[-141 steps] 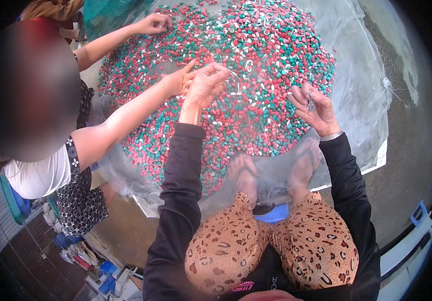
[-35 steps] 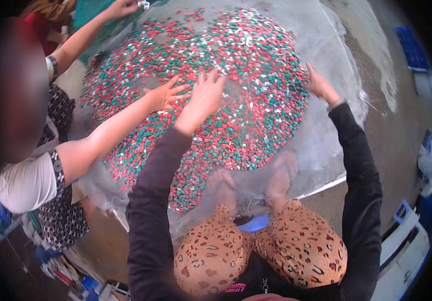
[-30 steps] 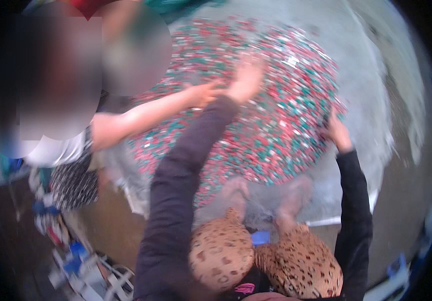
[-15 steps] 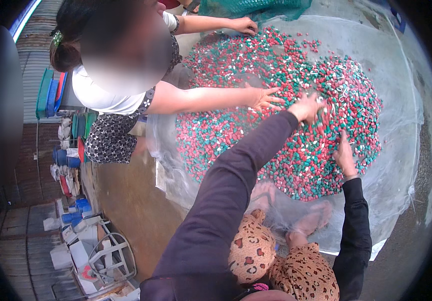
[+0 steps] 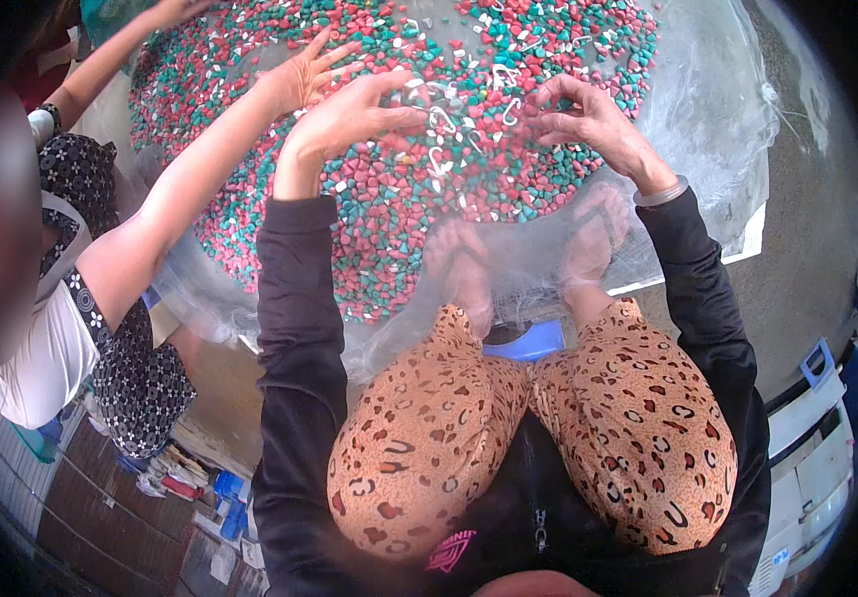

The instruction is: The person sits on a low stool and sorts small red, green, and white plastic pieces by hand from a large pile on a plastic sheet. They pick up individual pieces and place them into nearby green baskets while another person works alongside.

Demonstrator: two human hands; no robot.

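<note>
A wide heap of small red, green and white pieces [image 5: 379,214], some cone-shaped, spreads over clear plastic sheeting. My left hand [image 5: 349,114] is over the heap, its fingers curved and apart; a small white piece shows by its fingertips, and whether it touches them I cannot tell. Across from it, my right hand [image 5: 593,124] has fingers bent and spread, with nothing visible in them. Between both hands lie several white hook-shaped pieces [image 5: 437,159] among blurred bits. Beside my left hand, a co-worker's hand [image 5: 299,80] reaches over the heap with spread fingers.
The co-worker sits at the left, the other hand [image 5: 172,10] at the heap's far edge. Clear sheeting [image 5: 707,90] extends to the right and over my feet. A blue plastic object [image 5: 525,340] shows between my legs. White and blue items [image 5: 812,438] stand at lower right.
The view has shifted, so the heap sits higher in it. My left hand has drawn back toward me; both my hands now face each other, lifted a little. The co-worker's near hand still reaches over the heap.
</note>
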